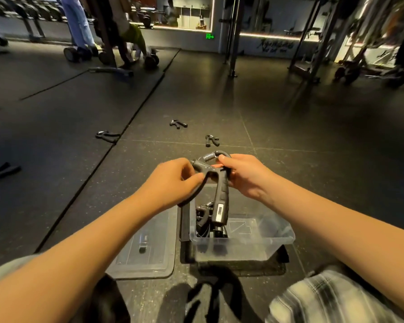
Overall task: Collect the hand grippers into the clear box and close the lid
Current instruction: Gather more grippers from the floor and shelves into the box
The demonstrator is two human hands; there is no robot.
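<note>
A: Nearest first?
B: The lid (147,252) lies flat on the floor under the left forearm, just left of the clear box (243,243). The box is open, below both hands. Stored grippers (204,215) sit in its left end.
A: Hands?
B: Left hand (173,180) and right hand (245,176) are close together, both clamped on one black gripper (216,183). Left fingers curl round the thin handle; the right grips the top by the spring. The thick handle hangs down over the box's left end. Can't tell if it touches the ones inside.
A: Past the hands?
B: Loose ones on the floor: nearest loose gripper (211,139) just beyond the right hand, second loose gripper (178,124) farther ahead, third loose gripper (107,136) well off left. Dumbbells (77,53) far back.
</note>
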